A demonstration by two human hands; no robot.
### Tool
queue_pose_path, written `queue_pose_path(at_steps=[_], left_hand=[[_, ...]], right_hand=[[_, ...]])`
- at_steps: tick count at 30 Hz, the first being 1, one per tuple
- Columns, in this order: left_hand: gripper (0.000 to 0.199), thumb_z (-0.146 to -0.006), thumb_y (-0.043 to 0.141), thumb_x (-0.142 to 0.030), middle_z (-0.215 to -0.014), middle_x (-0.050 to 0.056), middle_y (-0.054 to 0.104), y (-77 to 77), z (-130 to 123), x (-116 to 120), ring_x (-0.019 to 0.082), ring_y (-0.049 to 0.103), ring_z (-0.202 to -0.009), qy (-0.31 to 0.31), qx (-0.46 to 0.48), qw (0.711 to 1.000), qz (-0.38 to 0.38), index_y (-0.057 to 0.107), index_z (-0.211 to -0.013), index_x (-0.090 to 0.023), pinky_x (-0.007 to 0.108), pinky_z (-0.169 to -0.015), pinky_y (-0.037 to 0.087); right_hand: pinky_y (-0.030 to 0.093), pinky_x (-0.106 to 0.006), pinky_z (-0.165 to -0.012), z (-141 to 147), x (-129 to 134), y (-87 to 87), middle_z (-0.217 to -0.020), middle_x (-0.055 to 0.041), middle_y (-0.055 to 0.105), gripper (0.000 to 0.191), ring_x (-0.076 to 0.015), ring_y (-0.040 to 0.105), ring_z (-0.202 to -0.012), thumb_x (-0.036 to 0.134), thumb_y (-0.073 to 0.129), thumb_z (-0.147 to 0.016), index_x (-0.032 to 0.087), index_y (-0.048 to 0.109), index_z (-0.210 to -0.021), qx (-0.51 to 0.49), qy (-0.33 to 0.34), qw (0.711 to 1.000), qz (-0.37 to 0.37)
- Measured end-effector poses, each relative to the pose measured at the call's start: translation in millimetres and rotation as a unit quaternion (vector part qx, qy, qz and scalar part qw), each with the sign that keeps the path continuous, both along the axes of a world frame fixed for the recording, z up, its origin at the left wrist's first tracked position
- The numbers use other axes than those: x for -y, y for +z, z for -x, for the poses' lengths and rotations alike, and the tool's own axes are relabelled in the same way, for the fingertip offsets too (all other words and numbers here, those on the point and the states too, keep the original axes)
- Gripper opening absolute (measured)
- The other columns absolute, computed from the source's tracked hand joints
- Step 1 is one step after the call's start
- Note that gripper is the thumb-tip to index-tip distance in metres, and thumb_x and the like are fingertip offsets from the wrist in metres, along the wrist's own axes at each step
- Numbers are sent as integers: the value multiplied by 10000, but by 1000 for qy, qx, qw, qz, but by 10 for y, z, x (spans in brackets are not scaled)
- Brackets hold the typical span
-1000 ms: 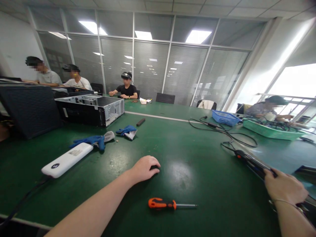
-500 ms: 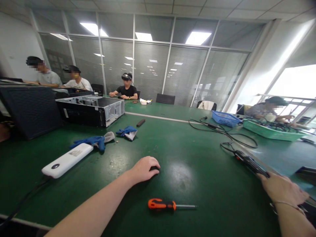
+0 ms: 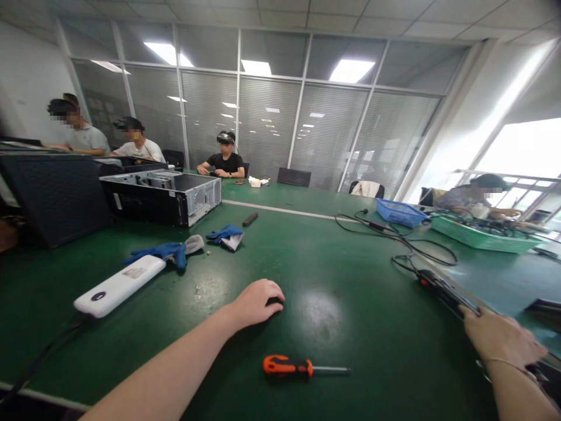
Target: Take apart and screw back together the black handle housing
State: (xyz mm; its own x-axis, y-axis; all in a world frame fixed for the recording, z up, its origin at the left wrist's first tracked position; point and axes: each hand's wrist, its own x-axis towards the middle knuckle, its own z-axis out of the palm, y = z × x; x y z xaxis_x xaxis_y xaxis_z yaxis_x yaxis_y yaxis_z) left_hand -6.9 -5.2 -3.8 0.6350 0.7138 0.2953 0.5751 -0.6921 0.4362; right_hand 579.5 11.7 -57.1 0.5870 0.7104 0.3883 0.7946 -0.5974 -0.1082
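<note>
My left hand (image 3: 256, 301) rests on the green table (image 3: 350, 269), its fingers loosely bent and the thumb apart, with only a dark gap between them. In front of that forearm lies a screwdriver (image 3: 287, 365) with an orange and black handle, its shaft pointing right. At the right edge, my right hand (image 3: 504, 336) is closed at the near end of a long black corded thing (image 3: 440, 292) with a red spot like a switch. A shiny thin edge shows by its fingertips. What the fingers grip is hidden.
A white device (image 3: 120, 286) and blue gloves (image 3: 166, 254) lie left, before an open computer case (image 3: 149, 196). A small dark bar (image 3: 250, 219) lies mid-table. Cables (image 3: 394, 231), a blue basket (image 3: 401, 211) and a green basket (image 3: 482, 234) stand right. Several people sit around.
My right hand has shifted slightly at the black corded thing, and a shiny thin edge now shows more plainly along it. My left hand and the screwdriver have stayed put.
</note>
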Motion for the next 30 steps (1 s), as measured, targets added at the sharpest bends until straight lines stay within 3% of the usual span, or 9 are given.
queue_pose_path(at_steps=[2,7,11,18,24,27,30], left_hand=[[142,-825,666,-207,-1016,64,714,17,-3,12,212,642,-981,0,4,1000,1,717,-951,-167,320,-918,465],[146,-826,663,-202,-1018,63,714,31,-7,23,214,640,-984,4,-2,1000,4,716,-958,-167,323,-916,467],[142,-824,664,-205,-1020,60,714,26,-3,23,213,641,-984,3,3,1000,2,715,-954,-174,321,-922,464],[153,-838,642,-218,-1027,56,712,22,-3,14,212,641,-990,2,3,1000,-1,710,-969,-180,324,-917,467],[158,-838,649,-217,-1030,62,709,-30,8,-18,215,637,-996,0,-1,1000,1,710,-978,-177,325,-921,466],[196,-837,647,-219,-1051,63,703,-50,3,-22,218,628,-1015,7,1,1000,-1,695,-1024,-187,341,-943,461],[323,-826,663,-231,-1139,78,670,-25,-7,4,229,597,-1073,28,13,1000,-8,644,-1147,-196,370,-978,449]], right_hand=[[277,-556,-685,23,-5,19,-1031,-300,585,506,-482,527,-1027,584,379,-772,254,732,-924,-20,-41,999,-19],[274,-538,-747,122,9,106,-1041,-263,592,526,-451,501,-1077,572,334,-817,238,707,-974,27,-19,994,-107],[319,-575,-746,159,16,123,-1135,-276,581,696,-479,516,-1059,646,254,-826,189,643,-1178,2,-17,998,-67],[475,-504,-695,355,-139,-17,-1018,-220,677,698,-412,635,-932,682,294,-825,189,699,-1109,-52,107,992,47],[519,-474,-688,530,-191,-113,-1012,-213,675,633,-387,648,-913,611,360,-832,163,701,-1122,-20,165,985,49],[514,-486,-733,773,-189,-96,-1029,-239,650,629,-383,635,-916,555,349,-857,98,696,-1115,-8,222,975,26],[512,-429,-808,1192,-212,-69,-1057,-163,650,546,-309,630,-927,526,387,-872,162,682,-1152,-11,292,956,21]])
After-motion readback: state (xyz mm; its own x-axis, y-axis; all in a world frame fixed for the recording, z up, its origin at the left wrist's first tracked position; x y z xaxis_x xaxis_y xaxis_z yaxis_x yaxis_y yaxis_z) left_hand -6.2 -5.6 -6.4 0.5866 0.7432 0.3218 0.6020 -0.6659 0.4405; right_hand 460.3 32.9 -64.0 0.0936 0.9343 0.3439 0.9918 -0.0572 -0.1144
